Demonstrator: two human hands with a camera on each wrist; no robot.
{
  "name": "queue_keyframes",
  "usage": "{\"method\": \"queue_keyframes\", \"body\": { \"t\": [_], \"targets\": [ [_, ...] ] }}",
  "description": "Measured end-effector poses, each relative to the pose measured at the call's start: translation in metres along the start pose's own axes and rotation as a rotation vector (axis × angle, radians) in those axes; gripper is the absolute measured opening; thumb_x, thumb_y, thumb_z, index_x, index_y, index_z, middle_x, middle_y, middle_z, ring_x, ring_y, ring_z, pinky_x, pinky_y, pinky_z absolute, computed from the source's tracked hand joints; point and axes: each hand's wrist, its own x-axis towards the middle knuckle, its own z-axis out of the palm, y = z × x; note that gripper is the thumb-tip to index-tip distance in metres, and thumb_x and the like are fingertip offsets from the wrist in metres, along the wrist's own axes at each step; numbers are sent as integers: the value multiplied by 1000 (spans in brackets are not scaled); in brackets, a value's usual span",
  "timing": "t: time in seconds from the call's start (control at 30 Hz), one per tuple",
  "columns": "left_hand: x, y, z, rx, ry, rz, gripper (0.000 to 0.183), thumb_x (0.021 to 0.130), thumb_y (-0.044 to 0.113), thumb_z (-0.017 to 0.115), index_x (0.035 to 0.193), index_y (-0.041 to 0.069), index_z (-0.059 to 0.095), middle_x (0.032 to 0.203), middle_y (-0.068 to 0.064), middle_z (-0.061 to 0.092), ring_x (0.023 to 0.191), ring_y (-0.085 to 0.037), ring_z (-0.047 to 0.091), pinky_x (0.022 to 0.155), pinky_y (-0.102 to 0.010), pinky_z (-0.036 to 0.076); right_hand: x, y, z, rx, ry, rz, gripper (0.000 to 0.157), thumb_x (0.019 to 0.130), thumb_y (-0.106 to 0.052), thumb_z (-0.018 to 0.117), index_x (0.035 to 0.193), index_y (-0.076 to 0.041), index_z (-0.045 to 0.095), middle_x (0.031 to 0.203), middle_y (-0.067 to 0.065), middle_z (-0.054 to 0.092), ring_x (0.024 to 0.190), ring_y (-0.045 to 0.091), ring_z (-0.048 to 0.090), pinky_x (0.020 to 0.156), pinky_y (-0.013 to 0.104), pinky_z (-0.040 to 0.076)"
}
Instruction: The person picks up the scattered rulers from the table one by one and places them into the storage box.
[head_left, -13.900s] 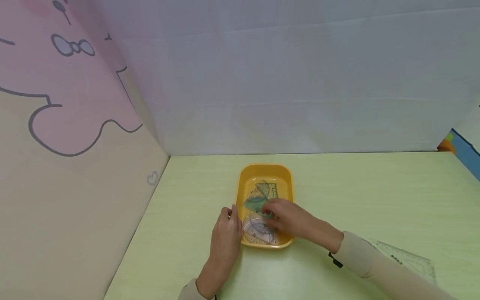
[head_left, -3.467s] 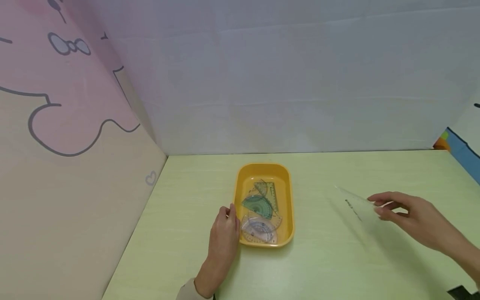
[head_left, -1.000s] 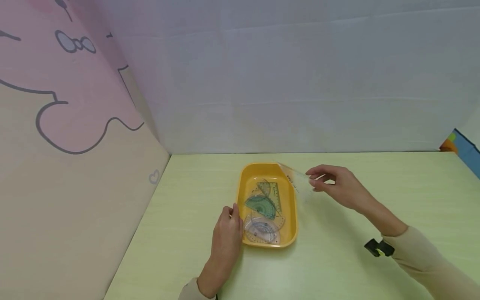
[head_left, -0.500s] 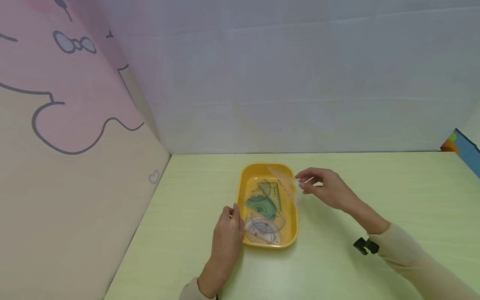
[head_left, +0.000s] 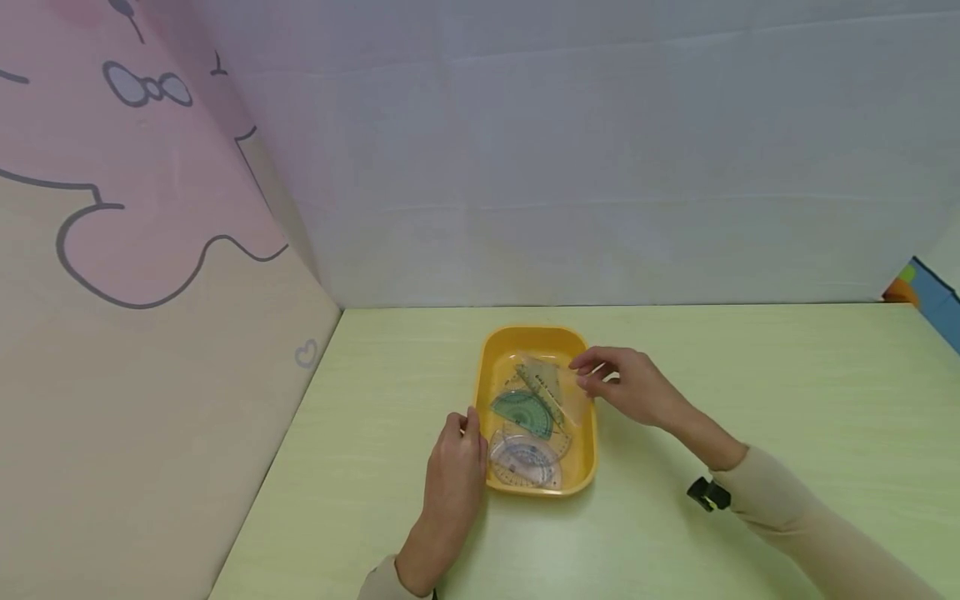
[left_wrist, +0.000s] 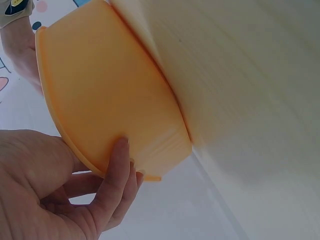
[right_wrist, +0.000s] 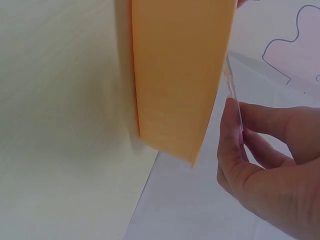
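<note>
A yellow plastic tray stands on the table with drawing tools in it. My left hand grips its left rim; in the left wrist view the fingers lie against the outer wall. My right hand pinches a clear set square by its edge at the right rim, the set square tilted over the tray's far half. In the right wrist view the clear plastic shows edge-on between thumb and fingers. Inside the tray lie a green protractor, overlapping clear protractors and a small set square, partly covered.
The pale green table extends on both sides of the tray. A white wall panel rises along its back edge, and a wall with a pink cartoon stands at the left. A blue object sits at the far right corner.
The right hand brought the clear set square from the right side of the table leftward, then lower over the tray. The left hand kept its hold on the rim.
</note>
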Motion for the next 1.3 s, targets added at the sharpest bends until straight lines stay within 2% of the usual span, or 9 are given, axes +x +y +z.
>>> {"method": "queue_keyframes", "body": {
  "t": [0.57, 0.83, 1.07, 1.3],
  "targets": [
    [-1, 2, -3, 5, -20, -12, 39, 84, -6, 80, 119, -13, 66, 92, -17, 58, 72, -22, 62, 63, -29, 59, 6, -3, 27, -43, -25, -54, 18, 94, 6, 68, 112, 5, 70, 105, 15, 71, 87, 21, 66, 72, 27, 59],
    [0, 1, -3, 4, -5, 0, 37, 83, -6, 80, 117, -14, 67, 92, -18, 59, 73, -23, 64, 63, -30, 59, 7, -7, 38, -96, -23, -144, 17, 93, 6, 69, 110, 3, 71, 102, 13, 70, 87, 21, 65, 76, 32, 59],
    [0, 1, -4, -4, -16, -14, 38, 84, -6, 79, 118, -14, 67, 92, -18, 59, 73, -22, 64, 63, -29, 59, 8, -8, 50, -141, -22, -198, 17, 92, 10, 69, 107, 5, 71, 100, 14, 68, 86, 21, 65, 76, 31, 60],
    [0, -1, -2, 11, 24, 15, 37, 82, -7, 80, 116, -14, 67, 91, -18, 59, 71, -23, 64, 60, -30, 58, 7, -5, 56, -207, -4, -272, 18, 90, 12, 70, 106, 5, 71, 98, 14, 69, 85, 22, 66, 75, 29, 59]
  ]
}}
